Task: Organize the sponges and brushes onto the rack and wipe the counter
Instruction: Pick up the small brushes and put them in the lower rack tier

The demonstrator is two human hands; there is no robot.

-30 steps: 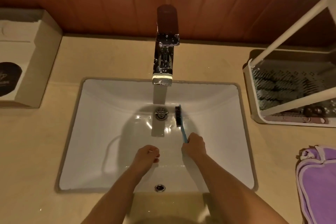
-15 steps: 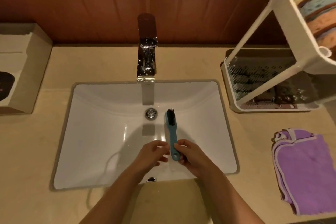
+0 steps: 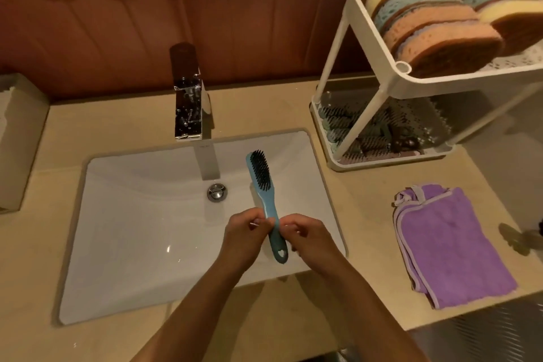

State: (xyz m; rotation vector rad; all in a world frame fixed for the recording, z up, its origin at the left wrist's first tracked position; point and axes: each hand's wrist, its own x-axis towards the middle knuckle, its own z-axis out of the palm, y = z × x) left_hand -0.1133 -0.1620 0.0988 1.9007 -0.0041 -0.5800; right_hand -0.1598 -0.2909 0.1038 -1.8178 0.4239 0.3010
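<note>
A blue brush (image 3: pixel 262 185) with black bristles is held over the white sink (image 3: pixel 141 214), bristles facing up and pointing away from me. My left hand (image 3: pixel 244 233) pinches its handle from the left and my right hand (image 3: pixel 308 236) pinches it from the right. A white two-tier rack (image 3: pixel 382 79) stands on the counter at the right. Its top shelf carries several coloured sponges (image 3: pixel 435 15); its bottom shelf holds several brushes (image 3: pixel 352 129), partly hidden by the frame.
A folded purple cloth (image 3: pixel 449 244) lies on the beige counter (image 3: pixel 367 214) right of the sink. A chrome tap (image 3: pixel 189 114) stands behind the basin. A cardboard box (image 3: pixel 17 141) sits at the far left. A small object (image 3: pixel 517 238) lies at the right edge.
My left hand has come in and taken the brush handle alongside my right hand. The brush has turned bristles-up and lifted nearer to me. My view has swung right, showing the rack's top shelf.
</note>
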